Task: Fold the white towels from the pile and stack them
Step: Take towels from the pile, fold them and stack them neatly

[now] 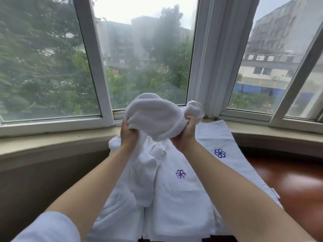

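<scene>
A crumpled white towel is lifted in front of the window, bunched between both hands, with part of it hanging down to the left. My left hand grips its left edge. My right hand grips its right side, where a twisted end pokes up. Below lies a folded white towel with a purple flower mark. A loose heap of white towels sits to its left. Another flat white towel with a blue flower mark lies further right, by the sill.
A curved beige window sill and white window frames stand just beyond the hands. A white curtain hangs at the right. The towels rest on a glossy red-brown wooden surface.
</scene>
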A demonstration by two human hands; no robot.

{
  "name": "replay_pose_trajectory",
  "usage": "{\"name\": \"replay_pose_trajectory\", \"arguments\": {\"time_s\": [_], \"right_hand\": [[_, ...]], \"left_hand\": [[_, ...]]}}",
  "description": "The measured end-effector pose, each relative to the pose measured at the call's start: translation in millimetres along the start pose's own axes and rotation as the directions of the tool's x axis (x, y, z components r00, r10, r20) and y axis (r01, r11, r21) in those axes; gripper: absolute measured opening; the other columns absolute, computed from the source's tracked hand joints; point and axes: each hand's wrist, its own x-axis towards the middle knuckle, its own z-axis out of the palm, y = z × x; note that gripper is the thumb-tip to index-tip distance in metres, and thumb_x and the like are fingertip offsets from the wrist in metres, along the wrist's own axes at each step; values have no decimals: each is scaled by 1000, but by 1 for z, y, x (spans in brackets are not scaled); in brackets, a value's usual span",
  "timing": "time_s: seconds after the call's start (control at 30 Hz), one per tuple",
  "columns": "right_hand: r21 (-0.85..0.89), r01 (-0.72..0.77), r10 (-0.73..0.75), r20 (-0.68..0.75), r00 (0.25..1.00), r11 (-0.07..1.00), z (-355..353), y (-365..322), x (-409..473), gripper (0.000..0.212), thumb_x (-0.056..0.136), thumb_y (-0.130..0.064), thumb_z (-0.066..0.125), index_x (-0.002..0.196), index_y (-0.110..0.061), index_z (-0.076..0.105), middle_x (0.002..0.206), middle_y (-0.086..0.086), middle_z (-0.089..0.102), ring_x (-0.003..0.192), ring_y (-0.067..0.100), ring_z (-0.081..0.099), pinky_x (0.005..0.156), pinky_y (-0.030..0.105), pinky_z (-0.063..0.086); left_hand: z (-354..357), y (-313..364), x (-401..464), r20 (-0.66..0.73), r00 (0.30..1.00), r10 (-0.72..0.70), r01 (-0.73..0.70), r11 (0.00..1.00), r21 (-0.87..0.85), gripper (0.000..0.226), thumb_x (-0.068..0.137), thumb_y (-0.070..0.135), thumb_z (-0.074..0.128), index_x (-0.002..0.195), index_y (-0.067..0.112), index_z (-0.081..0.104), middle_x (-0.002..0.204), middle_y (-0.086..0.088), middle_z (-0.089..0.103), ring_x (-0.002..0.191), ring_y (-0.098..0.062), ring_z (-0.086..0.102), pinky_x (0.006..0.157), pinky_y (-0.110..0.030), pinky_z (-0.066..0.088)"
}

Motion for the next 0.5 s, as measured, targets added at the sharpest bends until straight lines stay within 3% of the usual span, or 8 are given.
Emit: {"name": "replay_pose_trajectory", "arguments": {"time_s": [0.07, 0.13, 0.2, 0.27, 0.33, 0.37, 0.43, 0.5], "right_hand": [[-84, 8, -13, -64, 998, 996, -13, -17, -5, 33, 89, -40, 36, 100, -20, 60, 83, 3, 64, 88, 24, 61, 74, 32, 47], [-160, -6, -8, -86, 996, 987, -24, -32, -11, 28, 89, -39, 38, 89, -23, 61, 67, -4, 65, 72, 18, 60, 63, 24, 49], [-176, 1, -10, -47, 999, 984, -35, -44, -17, 33, 89, -40, 39, 99, -20, 63, 80, 0, 65, 85, 22, 59, 75, 28, 48], [-105, 51, -49, 24, 999, 993, -40, -59, -23, 38, 90, -42, 39, 110, -16, 58, 94, 7, 59, 99, 28, 51, 87, 38, 39], [16, 112, -113, 27, 993, 994, -49, -79, -28, 39, 92, -43, 40, 109, -14, 58, 98, 9, 56, 100, 28, 50, 93, 41, 38], [66, 117, -119, 32, 992, 991, -57, -90, -31, 38, 93, -43, 40, 102, -13, 63, 93, 8, 58, 95, 27, 54, 90, 39, 42], [70, 133, -137, 61, 989, 989, -80, -110, -33, 48, 94, -44, 36, 77, -17, 72, 71, 5, 62, 72, 23, 60, 69, 31, 50], [27, 180, -181, 58, 982, 983, -105, -129, -32, 56, 97, -44, 31, 68, -20, 74, 63, 4, 62, 63, 21, 62, 58, 26, 50]], "left_hand": [[27, 23, -5, 0, 998, -65, 65, 998, -19, 34, 101, 7, 33, 84, 34, 42, 60, 23, 60, 62, 3, 54, 61, -5, 40], [56, 44, -15, -3, 1000, -27, 27, 1000, 1, 33, 102, 11, 30, 83, 35, 42, 70, 20, 55, 66, 1, 47, 61, -10, 41], [87, 64, -33, 98, 993, 67, -54, 990, -131, 18, 99, 21, 36, 91, 22, 52, 81, 9, 50, 71, -3, 46, 63, -21, 41], [117, 75, -52, 153, 975, 163, -132, 972, -195, 31, 87, 34, 45, 100, 8, 58, 90, -5, 55, 82, -15, 51, 71, -30, 43], [145, 80, -74, 210, 960, 183, -118, 950, -289, 33, 83, 39, 51, 98, 11, 62, 93, -8, 59, 88, -19, 54, 74, -35, 45], [158, 80, -83, 237, 954, 185, -98, 936, -339, 30, 84, 39, 52, 94, 15, 65, 91, -8, 61, 88, -20, 56, 73, -36, 45], [183, 75, -99, 269, 947, 175, -61, 921, -385, 32, 86, 41, 51, 96, 15, 66, 93, -10, 63, 90, -21, 58, 75, -36, 47], [206, 71, -116, 279, 950, 142, -12, 907, -420, 39, 87, 43, 50, 106, 12, 63, 98, -12, 63, 92, -22, 60, 76, -34, 50]]}}
